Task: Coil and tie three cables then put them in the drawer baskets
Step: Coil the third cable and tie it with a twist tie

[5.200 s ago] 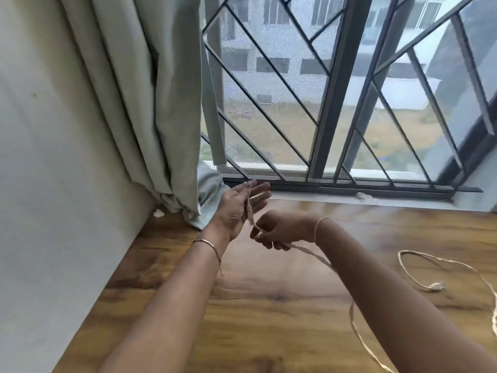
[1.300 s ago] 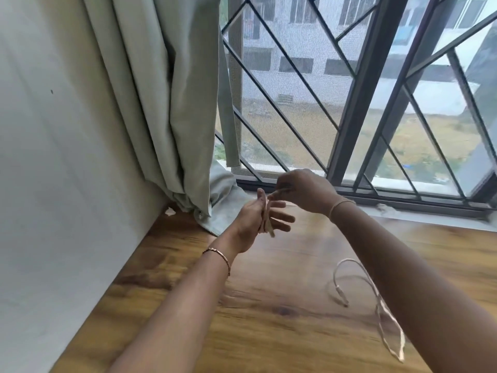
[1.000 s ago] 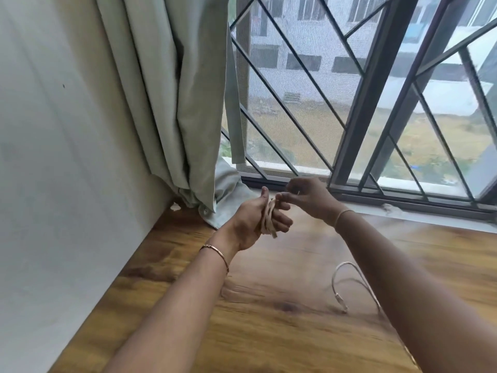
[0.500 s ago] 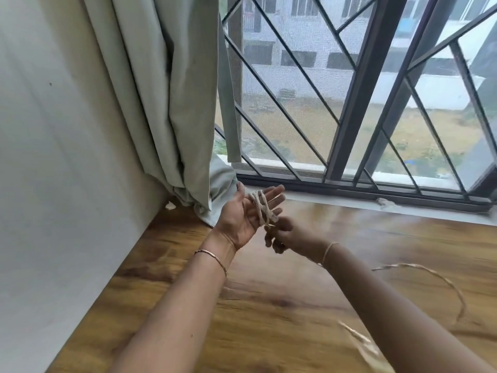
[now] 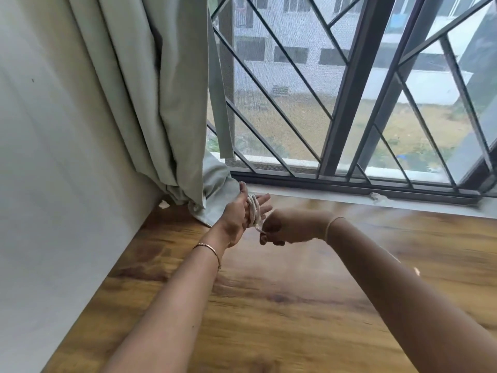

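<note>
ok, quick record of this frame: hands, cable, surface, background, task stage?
left hand: fingers straight, palm up, cable looped round the fingers
right hand: pinches the cable's loose part beside the left palm
cable: pale, several turns coiled, no tie visible; the rest is hidden or blurred
surface: wood, below both hands
background: curtain at left, barred window behind
stage: coiling, not yet tied

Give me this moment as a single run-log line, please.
step: coiling | left hand: open, white cable wound round fingers | right hand: pinches white cable beside left palm
</note>
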The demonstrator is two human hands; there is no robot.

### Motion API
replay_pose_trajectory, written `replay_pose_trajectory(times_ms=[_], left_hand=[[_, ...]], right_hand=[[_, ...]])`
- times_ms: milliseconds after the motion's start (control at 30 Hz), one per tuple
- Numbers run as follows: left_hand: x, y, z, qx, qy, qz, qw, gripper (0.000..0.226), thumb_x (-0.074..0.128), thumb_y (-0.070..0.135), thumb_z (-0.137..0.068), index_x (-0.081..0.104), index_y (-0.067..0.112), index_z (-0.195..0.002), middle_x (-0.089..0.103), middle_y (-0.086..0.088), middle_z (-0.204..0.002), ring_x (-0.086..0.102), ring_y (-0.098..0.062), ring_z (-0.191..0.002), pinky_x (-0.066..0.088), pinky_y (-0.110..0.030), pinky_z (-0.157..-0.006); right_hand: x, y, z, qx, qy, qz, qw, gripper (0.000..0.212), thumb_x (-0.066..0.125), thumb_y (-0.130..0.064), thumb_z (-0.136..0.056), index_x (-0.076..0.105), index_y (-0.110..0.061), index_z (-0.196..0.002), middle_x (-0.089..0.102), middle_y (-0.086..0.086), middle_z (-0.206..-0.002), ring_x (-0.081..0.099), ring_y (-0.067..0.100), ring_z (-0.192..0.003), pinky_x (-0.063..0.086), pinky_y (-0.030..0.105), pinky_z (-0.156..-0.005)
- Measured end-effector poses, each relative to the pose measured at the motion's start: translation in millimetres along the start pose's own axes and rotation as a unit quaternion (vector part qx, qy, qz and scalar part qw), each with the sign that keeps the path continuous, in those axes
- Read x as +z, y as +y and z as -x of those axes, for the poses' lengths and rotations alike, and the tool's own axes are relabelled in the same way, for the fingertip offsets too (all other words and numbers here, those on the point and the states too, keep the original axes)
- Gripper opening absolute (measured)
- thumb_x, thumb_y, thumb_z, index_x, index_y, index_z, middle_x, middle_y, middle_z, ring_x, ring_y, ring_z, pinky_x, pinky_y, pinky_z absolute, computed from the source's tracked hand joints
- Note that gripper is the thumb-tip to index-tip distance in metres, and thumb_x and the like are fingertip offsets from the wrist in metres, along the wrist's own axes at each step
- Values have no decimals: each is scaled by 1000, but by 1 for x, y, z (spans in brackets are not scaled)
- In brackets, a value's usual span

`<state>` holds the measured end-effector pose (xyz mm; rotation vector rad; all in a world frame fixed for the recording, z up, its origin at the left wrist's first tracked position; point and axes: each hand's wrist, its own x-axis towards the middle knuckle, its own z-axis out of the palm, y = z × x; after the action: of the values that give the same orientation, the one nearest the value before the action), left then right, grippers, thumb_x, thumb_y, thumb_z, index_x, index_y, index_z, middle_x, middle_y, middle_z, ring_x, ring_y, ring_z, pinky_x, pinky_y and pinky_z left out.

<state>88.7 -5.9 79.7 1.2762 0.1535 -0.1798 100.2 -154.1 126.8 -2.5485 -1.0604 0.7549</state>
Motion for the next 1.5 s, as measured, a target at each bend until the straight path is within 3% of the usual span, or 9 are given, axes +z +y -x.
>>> replay_pose_trajectory(times_ms=[67,133,233,333,500,700,900,1167,1500], left_hand=[[5,1,6,-14,-14,-26,999,71,22,61,-95,72,12,-84,62,4,-69,57,0,-52,42,-8,-47],[7,1,10,-4,-17,-99,995,71,14,59,-97,66,15,-74,59,4,-54,56,-8,-52,42,-15,-50],[7,1,14,-6,-55,-103,993,74,5,60,-97,63,14,-105,75,1,-83,69,-24,-82,45,-33,-77],[6,5,14,-17,-115,-91,989,82,1,63,-94,61,15,-124,69,-8,-117,68,-25,-85,45,-34,-79],[8,10,15,-16,-138,-75,987,88,4,64,-94,54,0,-126,68,-18,-116,68,-23,-76,46,-35,-78],[10,8,14,-13,-133,-68,989,86,0,67,-91,56,8,-117,68,-17,-116,68,-25,-76,49,-32,-69],[15,8,17,-13,-146,-33,989,86,5,64,-94,60,1,-110,71,-18,-101,66,-22,-66,48,-32,-67],[18,3,12,24,-136,141,980,80,11,59,-98,66,0,-104,73,-14,-96,64,-18,-62,50,-27,-68],[15,9,-4,62,-39,145,987,77,8,60,-96,54,1,-115,73,-12,-99,69,-20,-75,53,-30,-68]], right_hand=[[-9,0,-3,-40,69,27,996,16,57,-16,-92,68,-6,-86,58,-4,-66,53,5,-57,46,19,-60],[-17,6,-8,-27,152,75,985,20,65,-30,-87,65,-14,-75,60,-5,-67,55,14,-63,48,29,-64],[-29,19,-13,-17,232,61,971,21,68,-38,-85,68,-18,-79,61,-8,-71,56,9,-65,47,30,-63],[-34,31,-11,-28,280,-21,959,8,71,-24,-83,68,-17,-82,61,-13,-73,58,2,-69,47,23,-66],[-33,31,-12,-67,320,-72,942,7,74,-19,-80,67,-18,-82,60,-16,-75,59,-4,-72,49,13,-71],[-36,21,-19,-98,312,-74,942,12,75,-16,-79,70,-8,-85,59,-15,-73,57,-5,-67,46,5,-63],[-24,39,-25,-79,349,-194,913,22,78,-23,-76,68,-3,-79,66,8,-73,60,13,-66,53,28,-64],[6,48,-24,-25,269,-456,848,10,58,-5,-91,66,-3,-98,53,9,-71,43,14,-59,34,19,-47],[39,17,-21,42,82,-331,939,14,41,-13,-101,53,-13,-96,50,1,-69,40,11,-47,27,16,-37]])
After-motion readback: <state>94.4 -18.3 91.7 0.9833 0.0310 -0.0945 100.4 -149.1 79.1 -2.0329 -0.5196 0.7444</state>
